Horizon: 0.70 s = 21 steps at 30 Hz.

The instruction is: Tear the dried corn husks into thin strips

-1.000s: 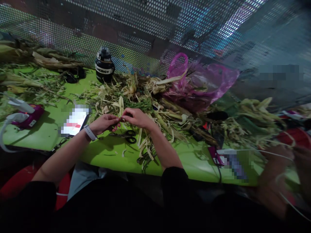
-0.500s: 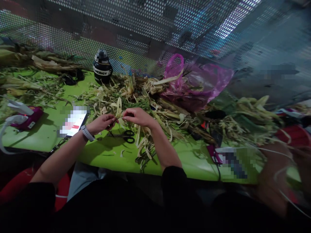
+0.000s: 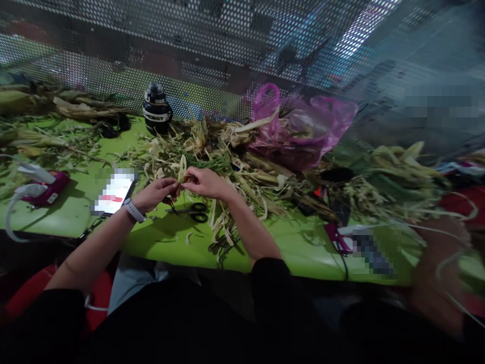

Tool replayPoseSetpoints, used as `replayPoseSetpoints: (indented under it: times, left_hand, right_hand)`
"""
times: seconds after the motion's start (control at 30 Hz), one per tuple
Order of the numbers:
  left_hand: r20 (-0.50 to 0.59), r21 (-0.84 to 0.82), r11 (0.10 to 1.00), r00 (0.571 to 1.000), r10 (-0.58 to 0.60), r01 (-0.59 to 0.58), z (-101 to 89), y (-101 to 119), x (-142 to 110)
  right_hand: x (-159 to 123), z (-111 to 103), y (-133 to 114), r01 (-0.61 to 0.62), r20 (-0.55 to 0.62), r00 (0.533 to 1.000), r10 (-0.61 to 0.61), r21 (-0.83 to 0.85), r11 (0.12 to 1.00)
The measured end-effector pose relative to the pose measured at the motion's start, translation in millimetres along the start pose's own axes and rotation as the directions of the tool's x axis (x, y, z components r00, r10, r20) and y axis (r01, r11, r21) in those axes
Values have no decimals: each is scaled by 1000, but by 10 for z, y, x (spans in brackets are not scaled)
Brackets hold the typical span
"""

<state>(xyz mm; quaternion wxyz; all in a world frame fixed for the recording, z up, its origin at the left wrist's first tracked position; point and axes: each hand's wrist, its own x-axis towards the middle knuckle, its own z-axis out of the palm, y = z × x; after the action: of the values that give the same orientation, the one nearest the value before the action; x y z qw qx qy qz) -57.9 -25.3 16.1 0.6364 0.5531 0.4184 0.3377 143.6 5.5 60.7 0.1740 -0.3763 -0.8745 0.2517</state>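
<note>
Between my two hands a pale yellow-green strip of corn husk (image 3: 183, 163) stands up in a narrow loop. My left hand (image 3: 158, 193), with a light watch on the wrist, pinches its lower end. My right hand (image 3: 205, 183) is closed against the same spot, thumb and fingertips together on the strip. The fingers partly cover the husk where they meet. Just below lie black-handled scissors (image 3: 197, 213) on the green table (image 3: 159, 247). Shredded husk (image 3: 223, 230) hangs towards the front edge under my right forearm.
A lit phone (image 3: 115, 192) lies left of my hands, near a purple power block (image 3: 47, 188) with white plugs. Behind stand a black bottle (image 3: 156, 114) and a pink plastic bag (image 3: 299, 144) among heaped husks. A co-worker's arm (image 3: 439, 263) rests at the right.
My right hand has shifted slightly left, closer to my left hand. The husk loop remains upright between them, and the whole view has moved a little.
</note>
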Motion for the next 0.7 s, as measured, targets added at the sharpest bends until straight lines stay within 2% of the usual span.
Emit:
replayPoseSetpoints:
  times: [0.23,0.5,0.7]
  left_hand:
    - [53,23,1000,999,1,-3,-45,-6,-9]
    - [119,15,1000,993,6,-8,-114,-50,-5]
    - [123,54,998,992,19,-25,-109,-40,-10]
  right_hand:
    - [25,35,50,27,34,999,-31,113,993]
    - [93,111,162,-42,98,995,10,327,944]
    - [148,183,238,-51,156,988,-21,444,895]
